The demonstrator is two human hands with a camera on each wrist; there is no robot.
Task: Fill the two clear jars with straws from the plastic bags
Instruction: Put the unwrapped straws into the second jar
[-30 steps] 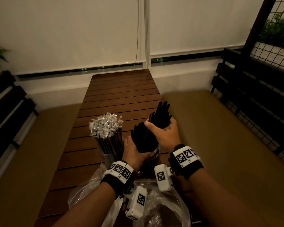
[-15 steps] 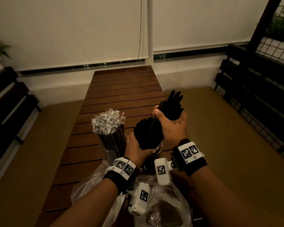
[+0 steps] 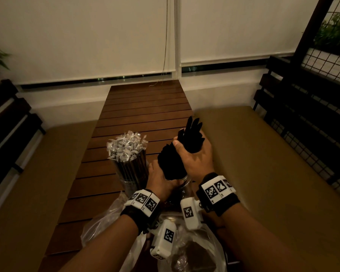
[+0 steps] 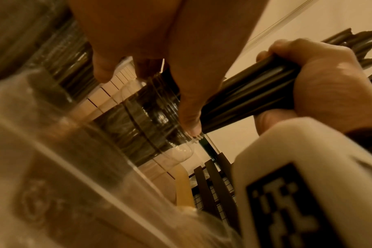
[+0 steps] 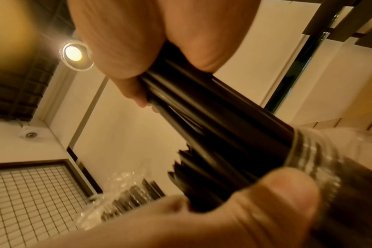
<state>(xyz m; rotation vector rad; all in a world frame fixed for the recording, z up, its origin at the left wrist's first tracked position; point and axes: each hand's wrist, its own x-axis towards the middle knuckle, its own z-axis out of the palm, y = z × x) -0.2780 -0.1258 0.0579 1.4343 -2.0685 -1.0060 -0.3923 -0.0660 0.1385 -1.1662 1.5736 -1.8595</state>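
Observation:
A clear jar (image 3: pixel 182 185) stands near the table's front edge, packed with black straws (image 3: pixel 170 163). My left hand (image 3: pixel 161 179) grips it round the neck, with the fingers (image 4: pixel 187 100) on the jar's (image 4: pixel 151 117) threaded rim. Just above, my right hand (image 3: pixel 186 148) clasps a bundle of black straws (image 3: pixel 191 130) whose lower ends reach into the jar mouth (image 5: pixel 316 151). The bundle (image 5: pixel 212 114) leans up and to the right. A second clear jar (image 3: pixel 130 173), left of the first, is full of straws in crinkly clear wrappers (image 3: pixel 126 146).
Crumpled plastic bags (image 3: pixel 196 250) lie under my wrists at the table's front edge, one (image 3: pixel 100 222) spreading left. The slatted wooden table (image 3: pixel 145 107) runs away toward the wall. Dark slatted benches (image 3: pixel 302 124) and a wire grid stand to the right.
My right hand swung the bundle of black straws out to the right, then brought it back closer over the jar. The left hand kept its hold on the jar.

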